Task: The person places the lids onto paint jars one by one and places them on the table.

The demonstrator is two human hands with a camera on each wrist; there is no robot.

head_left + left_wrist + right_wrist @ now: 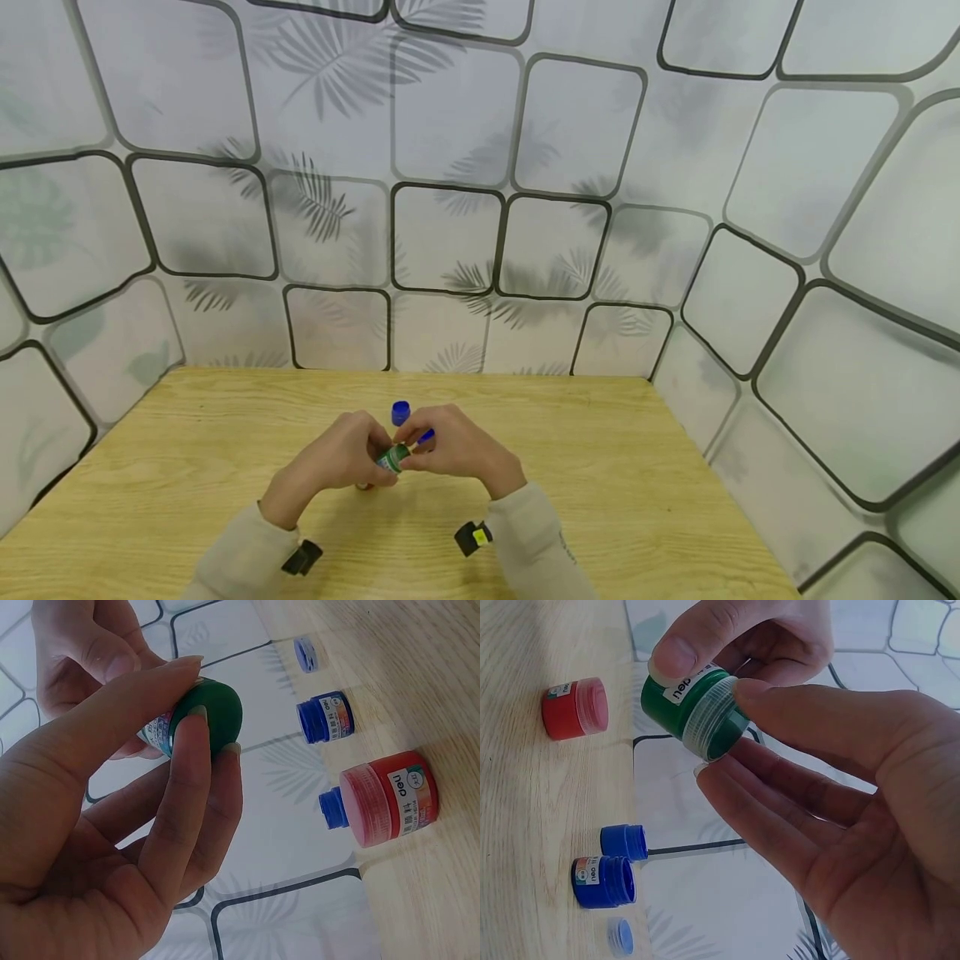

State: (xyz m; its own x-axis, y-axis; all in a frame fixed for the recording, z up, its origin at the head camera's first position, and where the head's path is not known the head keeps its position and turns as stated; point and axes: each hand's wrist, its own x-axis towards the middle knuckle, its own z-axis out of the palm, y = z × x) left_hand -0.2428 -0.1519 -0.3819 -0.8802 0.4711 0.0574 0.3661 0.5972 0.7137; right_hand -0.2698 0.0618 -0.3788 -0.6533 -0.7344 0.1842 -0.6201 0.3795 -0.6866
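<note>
A small green paint jar (679, 705) with a white label hangs tilted above the table, between both hands. My left hand (349, 452) grips its body, with the thumb over the label and several fingertips on the green base (219, 712). From the other side my right hand (459, 443) pinches the ribbed clear lid (709, 720), thumb on one edge and a fingertip on the opposite edge. Through the lid, green shows inside. In the head view the fingers cover much of the jar.
On the wooden table (600, 467) stand a red paint jar (405, 795) with its lid on, a blue jar without a lid (600, 881) and a second, smaller blue container (622, 841). A loose clear lid (306, 654) lies close by. Patterned wall covering (450, 242) rises behind the table.
</note>
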